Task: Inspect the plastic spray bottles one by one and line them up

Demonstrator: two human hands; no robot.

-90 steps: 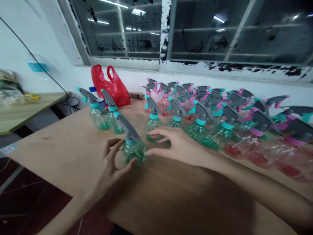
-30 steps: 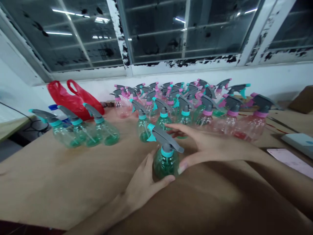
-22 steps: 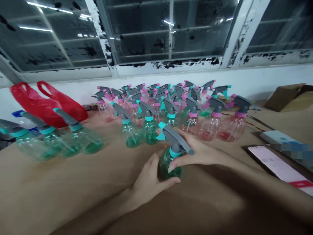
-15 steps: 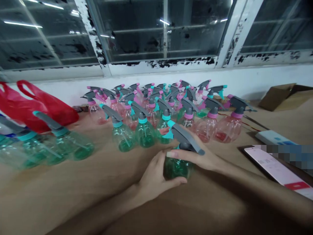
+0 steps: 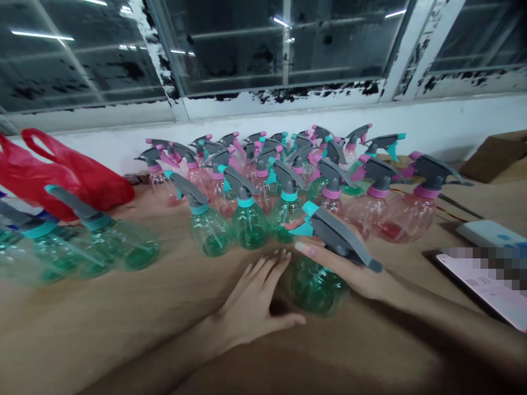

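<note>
A green spray bottle (image 5: 319, 288) with a grey and turquoise trigger head stands before me, slightly blurred. My right hand (image 5: 349, 269) is closed around its neck just under the head; some of those fingers are hidden behind it. To the left of this bottle, my left hand (image 5: 251, 307) is low over the table with fingers stretched out and thumb apart, holding nothing. Beyond the hands are more green spray bottles, one (image 5: 251, 225) of them upright in a front row. Pink spray bottles (image 5: 405, 216) continue that row to the right.
Many more spray bottles crowd behind, toward the white wall. At left, several green bottles (image 5: 132, 247) stand near a red plastic bag (image 5: 78, 178). On the right are a phone (image 5: 477, 280), a white box-like device (image 5: 489, 233) with wires and a cardboard box (image 5: 494, 156).
My left hand has let go of the green spray bottle and its fingers have straightened. The right hand still holds the bottle, which appears further right and nearer. The view has shifted slightly.
</note>
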